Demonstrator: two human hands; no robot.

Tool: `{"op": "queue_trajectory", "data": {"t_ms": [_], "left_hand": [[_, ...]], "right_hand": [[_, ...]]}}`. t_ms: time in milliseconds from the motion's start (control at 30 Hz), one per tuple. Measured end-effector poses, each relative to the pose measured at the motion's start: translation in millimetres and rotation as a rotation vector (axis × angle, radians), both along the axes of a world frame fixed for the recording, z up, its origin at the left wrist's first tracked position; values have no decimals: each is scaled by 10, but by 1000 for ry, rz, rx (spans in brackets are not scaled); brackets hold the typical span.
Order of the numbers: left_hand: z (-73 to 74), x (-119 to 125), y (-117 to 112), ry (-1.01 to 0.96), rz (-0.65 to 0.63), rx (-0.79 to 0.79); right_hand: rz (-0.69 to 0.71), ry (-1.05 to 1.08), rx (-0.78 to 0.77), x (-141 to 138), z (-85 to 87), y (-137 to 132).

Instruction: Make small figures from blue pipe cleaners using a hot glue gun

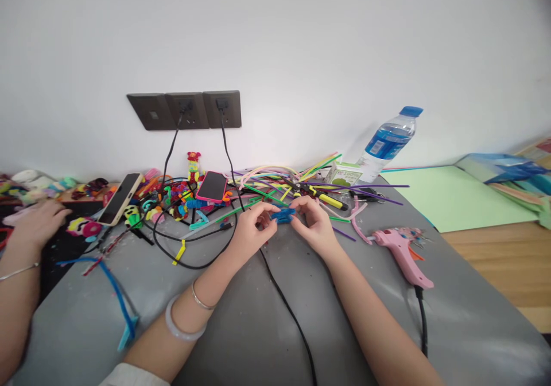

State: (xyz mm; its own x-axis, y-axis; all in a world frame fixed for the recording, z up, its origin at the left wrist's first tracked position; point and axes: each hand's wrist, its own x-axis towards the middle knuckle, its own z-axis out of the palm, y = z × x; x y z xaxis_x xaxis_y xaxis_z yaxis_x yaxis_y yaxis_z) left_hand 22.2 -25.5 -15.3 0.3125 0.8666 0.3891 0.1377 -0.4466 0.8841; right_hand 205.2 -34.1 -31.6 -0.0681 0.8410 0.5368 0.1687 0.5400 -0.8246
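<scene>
1. Head view: a grey table (241,340), its top scattered with small specks, stands against a plain white wall (301,42) carrying dark socket panels (185,110) with two black plugs in them.
2. The left hand (258,223) and right hand (313,225) pinch opposite ends of a small blue fuzzy piece (283,216), fingertips closed on it, in front of the heap of colourful fuzzy stems (321,164).
3. At the right, a pink glue gun (400,254) lies on the table; behind it, a bottle (387,140) leans towards the right.
4. Beyond the table's right edge, a pale green sheet (469,199) covers part of a wooden surface (495,260).
5. Far left, another person's hand (41,225) rests near small fuzzy figures.
</scene>
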Motion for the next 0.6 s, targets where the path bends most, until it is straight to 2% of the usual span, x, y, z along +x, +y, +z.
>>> {"op": "queue_trajectory", "data": {"t_ms": [200, 433, 600], "left_hand": [[-27, -5, 10, -15, -6, 11], [-40, -17, 42, -18, -29, 106], [-29, -18, 34, -15, -46, 72]], "right_hand": [[18, 25, -19, -6, -16, -2], [33, 51, -59, 2, -40, 15], [43, 84, -93, -2, -27, 11]]}}
